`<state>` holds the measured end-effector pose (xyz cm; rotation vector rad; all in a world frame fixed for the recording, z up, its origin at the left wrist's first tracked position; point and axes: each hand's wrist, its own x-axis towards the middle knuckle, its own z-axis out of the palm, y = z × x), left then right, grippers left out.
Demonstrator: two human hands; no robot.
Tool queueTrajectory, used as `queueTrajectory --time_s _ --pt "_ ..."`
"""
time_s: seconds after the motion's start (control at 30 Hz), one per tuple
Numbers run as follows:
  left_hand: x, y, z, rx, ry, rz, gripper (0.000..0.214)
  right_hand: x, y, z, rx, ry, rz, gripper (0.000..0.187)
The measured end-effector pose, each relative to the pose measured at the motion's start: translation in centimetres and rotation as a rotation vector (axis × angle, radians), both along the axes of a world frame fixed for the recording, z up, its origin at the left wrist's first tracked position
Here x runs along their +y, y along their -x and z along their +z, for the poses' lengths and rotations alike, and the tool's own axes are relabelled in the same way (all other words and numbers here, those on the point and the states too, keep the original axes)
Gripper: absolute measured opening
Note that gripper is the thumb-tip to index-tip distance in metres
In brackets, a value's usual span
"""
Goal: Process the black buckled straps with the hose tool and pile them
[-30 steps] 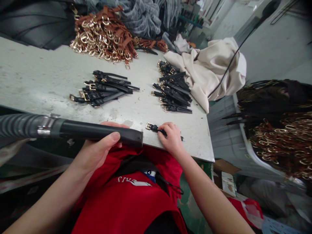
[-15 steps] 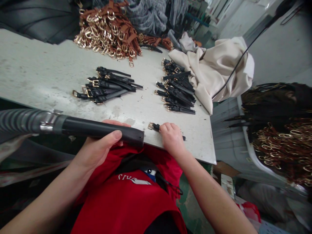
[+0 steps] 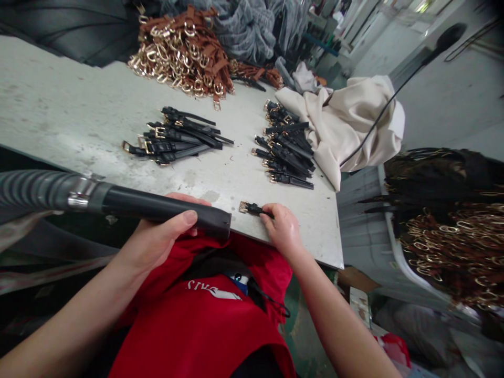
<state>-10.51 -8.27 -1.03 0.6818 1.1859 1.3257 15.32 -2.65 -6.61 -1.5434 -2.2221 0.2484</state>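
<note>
My left hand is wrapped round a black tube nozzle joined by a metal clamp to a ribbed grey hose; the nozzle lies along the near edge of the table. My right hand has its fingers closed on a short black strap with a gold buckle, which lies flat on the table just past the nozzle's open end. Two heaps of black buckled straps lie further out, one in the middle and one to its right.
A big pile of brown straps with gold buckles sits at the far side. Cream cloth hangs over the table's right corner with a black cable across it. To the right stands a bin heaped with black and brown straps.
My right hand has slid a little back along the black strap, so more of the strap and its buckle shows. The left hand and nozzle have stayed put.
</note>
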Motion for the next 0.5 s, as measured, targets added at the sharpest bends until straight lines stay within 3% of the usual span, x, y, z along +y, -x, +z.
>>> queueTrajectory --time_s 0.23,0.5 --pt "-0.2 0.0 0.1 -0.012 -0.001 -0.007 0.026 0.4 1.6 1.1 -0.265 0.016 0.017 0.011" --pt "-0.4 0.3 -0.4 -0.031 -0.033 -0.034 0.029 2.3 0.9 1.5 -0.141 0.187 0.09 0.011"
